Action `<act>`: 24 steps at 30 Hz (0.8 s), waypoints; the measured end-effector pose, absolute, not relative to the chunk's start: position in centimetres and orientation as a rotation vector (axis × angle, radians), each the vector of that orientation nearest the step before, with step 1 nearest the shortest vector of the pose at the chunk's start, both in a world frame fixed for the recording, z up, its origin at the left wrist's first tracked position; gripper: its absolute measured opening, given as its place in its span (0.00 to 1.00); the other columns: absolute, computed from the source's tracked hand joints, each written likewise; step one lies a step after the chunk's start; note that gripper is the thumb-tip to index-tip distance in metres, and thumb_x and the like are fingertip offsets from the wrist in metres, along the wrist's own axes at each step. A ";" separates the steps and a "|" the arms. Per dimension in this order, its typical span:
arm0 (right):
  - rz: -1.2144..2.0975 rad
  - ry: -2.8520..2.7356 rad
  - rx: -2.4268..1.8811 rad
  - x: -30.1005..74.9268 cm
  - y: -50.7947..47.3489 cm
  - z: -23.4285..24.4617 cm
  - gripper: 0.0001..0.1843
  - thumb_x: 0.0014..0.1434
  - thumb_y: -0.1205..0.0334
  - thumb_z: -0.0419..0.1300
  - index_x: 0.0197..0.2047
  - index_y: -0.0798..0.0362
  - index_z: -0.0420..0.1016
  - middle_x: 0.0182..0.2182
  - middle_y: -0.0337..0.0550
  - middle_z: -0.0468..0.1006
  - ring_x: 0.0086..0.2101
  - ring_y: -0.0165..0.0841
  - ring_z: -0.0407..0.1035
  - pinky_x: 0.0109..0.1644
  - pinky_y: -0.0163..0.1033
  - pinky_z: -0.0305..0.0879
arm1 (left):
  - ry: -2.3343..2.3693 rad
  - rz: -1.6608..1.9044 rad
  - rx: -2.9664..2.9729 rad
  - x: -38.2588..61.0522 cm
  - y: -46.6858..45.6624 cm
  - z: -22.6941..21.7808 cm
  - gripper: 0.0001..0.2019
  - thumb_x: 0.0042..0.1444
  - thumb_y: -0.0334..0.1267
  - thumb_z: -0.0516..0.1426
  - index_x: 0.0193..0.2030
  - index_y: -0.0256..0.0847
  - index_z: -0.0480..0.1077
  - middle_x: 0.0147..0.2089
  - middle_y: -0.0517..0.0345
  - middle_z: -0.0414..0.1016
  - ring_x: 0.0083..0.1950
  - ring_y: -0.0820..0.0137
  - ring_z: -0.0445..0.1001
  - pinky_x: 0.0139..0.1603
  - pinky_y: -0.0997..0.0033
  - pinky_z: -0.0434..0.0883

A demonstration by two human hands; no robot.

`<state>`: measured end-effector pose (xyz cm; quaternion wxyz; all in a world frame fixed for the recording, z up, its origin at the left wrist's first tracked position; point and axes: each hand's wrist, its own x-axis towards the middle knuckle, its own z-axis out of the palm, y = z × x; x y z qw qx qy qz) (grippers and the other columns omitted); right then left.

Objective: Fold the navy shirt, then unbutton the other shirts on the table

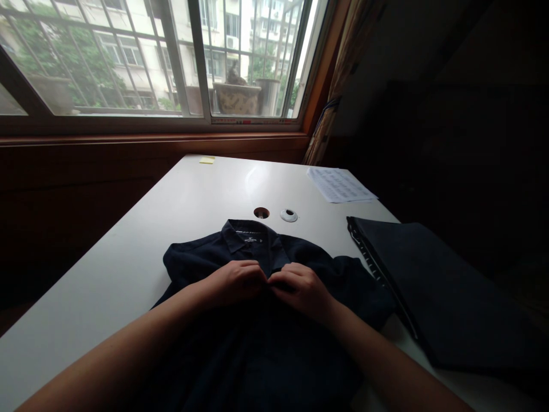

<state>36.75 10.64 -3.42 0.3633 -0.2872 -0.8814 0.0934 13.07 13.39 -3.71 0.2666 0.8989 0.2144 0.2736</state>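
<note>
A dark navy collared shirt (201, 260) lies flat on the white table (128, 269), collar pointing away from me. My left hand (235, 281) and my right hand (300, 289) meet at the shirt's front opening just below the collar. Both hands have their fingers curled and pinched on the shirt's front edges, fingertips almost touching each other. What sits between the fingertips is too small and dark to make out.
A dark folded cloth or folder (433, 280) lies at the right of the shirt. Beyond it are a printed sheet (341, 184), a cable hole (261, 213) with its round cap (289, 216) beside it, and a yellow sticky note (207, 160). A window stands behind.
</note>
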 end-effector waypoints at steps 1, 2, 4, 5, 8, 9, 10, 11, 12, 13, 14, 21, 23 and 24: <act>0.234 -2.277 -0.734 36.8 10.7 -3.5 0.03 0.62 0.66 0.64 0.40 0.53 0.77 0.30 0.41 0.79 0.30 0.33 0.71 0.37 0.38 0.65 | 0.579 0.725 2.427 13.1 13.4 -3.8 0.05 0.61 0.30 0.58 0.43 0.38 0.74 0.39 0.55 0.76 0.39 0.70 0.75 0.40 0.75 0.71; 0.223 -2.291 -0.732 36.9 10.7 -3.5 0.03 0.62 0.66 0.64 0.41 0.53 0.77 0.30 0.41 0.79 0.30 0.33 0.71 0.37 0.39 0.65 | 0.577 0.716 2.427 13.1 13.5 -3.8 0.05 0.62 0.31 0.57 0.43 0.39 0.74 0.40 0.55 0.76 0.39 0.70 0.76 0.40 0.74 0.71; 0.197 -2.329 -0.734 37.0 10.8 -3.6 0.04 0.62 0.66 0.64 0.42 0.52 0.77 0.31 0.41 0.80 0.30 0.33 0.70 0.36 0.39 0.63 | 0.575 0.711 2.425 13.1 13.6 -3.8 0.05 0.62 0.31 0.57 0.43 0.39 0.74 0.40 0.54 0.76 0.39 0.70 0.76 0.41 0.74 0.71; 0.183 -2.351 -0.735 37.0 10.8 -3.7 0.04 0.62 0.66 0.63 0.42 0.52 0.77 0.31 0.41 0.80 0.30 0.33 0.70 0.36 0.39 0.63 | 0.574 0.713 2.423 13.1 13.6 -3.8 0.05 0.62 0.31 0.57 0.43 0.39 0.74 0.40 0.54 0.76 0.39 0.70 0.76 0.41 0.74 0.71; 0.124 -2.393 -0.733 37.1 10.8 -3.8 0.05 0.63 0.65 0.63 0.43 0.52 0.76 0.32 0.42 0.80 0.30 0.33 0.70 0.37 0.40 0.61 | 0.576 0.705 2.399 13.1 13.6 -3.6 0.05 0.62 0.31 0.57 0.42 0.38 0.74 0.39 0.54 0.77 0.39 0.70 0.76 0.41 0.74 0.71; 0.100 -2.397 -0.735 37.1 10.8 -3.9 0.05 0.63 0.65 0.63 0.43 0.52 0.76 0.32 0.42 0.80 0.31 0.34 0.70 0.38 0.41 0.61 | 0.583 0.696 2.384 13.1 13.7 -3.5 0.05 0.62 0.31 0.58 0.42 0.38 0.75 0.39 0.54 0.77 0.38 0.70 0.76 0.41 0.74 0.71; 0.076 -2.398 -0.739 37.1 10.7 -3.9 0.04 0.63 0.65 0.63 0.43 0.52 0.76 0.32 0.42 0.80 0.31 0.34 0.70 0.38 0.41 0.61 | 0.593 0.688 2.367 13.1 13.7 -3.4 0.05 0.62 0.31 0.58 0.42 0.37 0.75 0.39 0.54 0.77 0.38 0.70 0.76 0.41 0.74 0.71; 0.055 -2.396 -0.743 37.1 10.7 -3.9 0.04 0.63 0.65 0.62 0.43 0.53 0.76 0.31 0.42 0.80 0.30 0.34 0.70 0.38 0.41 0.60 | 0.606 0.681 2.349 13.1 13.7 -3.3 0.05 0.62 0.31 0.59 0.42 0.37 0.75 0.39 0.54 0.78 0.38 0.70 0.76 0.41 0.74 0.71; 0.037 -2.392 -0.747 37.0 10.6 -3.9 0.04 0.63 0.65 0.62 0.42 0.53 0.76 0.31 0.42 0.80 0.30 0.34 0.70 0.38 0.41 0.60 | 0.622 0.675 2.330 13.1 13.7 -3.3 0.05 0.62 0.32 0.59 0.42 0.37 0.75 0.38 0.54 0.78 0.38 0.70 0.76 0.40 0.74 0.71; 0.021 -2.390 -0.749 37.0 10.5 -3.8 0.03 0.63 0.65 0.62 0.42 0.53 0.76 0.31 0.42 0.80 0.30 0.33 0.70 0.38 0.41 0.60 | 0.635 0.669 2.312 13.1 13.7 -3.2 0.04 0.61 0.32 0.59 0.42 0.37 0.76 0.38 0.54 0.78 0.38 0.69 0.76 0.40 0.74 0.71; 0.008 -2.385 -0.751 36.9 10.4 -3.8 0.03 0.63 0.65 0.62 0.42 0.53 0.76 0.30 0.41 0.80 0.30 0.33 0.70 0.38 0.41 0.60 | 0.647 0.660 2.294 13.1 13.8 -3.2 0.04 0.61 0.33 0.60 0.42 0.37 0.76 0.38 0.54 0.79 0.38 0.69 0.77 0.41 0.74 0.71; -0.073 -2.376 -0.775 36.5 10.1 -3.6 0.02 0.63 0.64 0.61 0.40 0.53 0.76 0.26 0.39 0.79 0.26 0.31 0.70 0.36 0.41 0.58 | 0.611 0.608 2.212 12.8 14.0 -2.7 0.07 0.61 0.34 0.59 0.44 0.36 0.76 0.39 0.53 0.80 0.39 0.68 0.77 0.41 0.72 0.72; -0.100 -2.380 -0.765 36.5 10.1 -3.5 0.03 0.64 0.64 0.61 0.39 0.53 0.76 0.26 0.39 0.79 0.26 0.31 0.70 0.36 0.41 0.57 | 0.572 0.603 2.206 12.7 14.0 -2.4 0.08 0.61 0.33 0.59 0.46 0.36 0.76 0.40 0.52 0.80 0.40 0.68 0.77 0.42 0.72 0.72; -0.113 -2.379 -0.759 36.5 10.1 -3.4 0.03 0.64 0.65 0.61 0.39 0.53 0.76 0.26 0.39 0.79 0.26 0.30 0.70 0.36 0.41 0.57 | 0.558 0.605 2.210 12.7 13.9 -2.3 0.09 0.60 0.32 0.59 0.46 0.36 0.75 0.41 0.52 0.79 0.41 0.68 0.77 0.43 0.72 0.72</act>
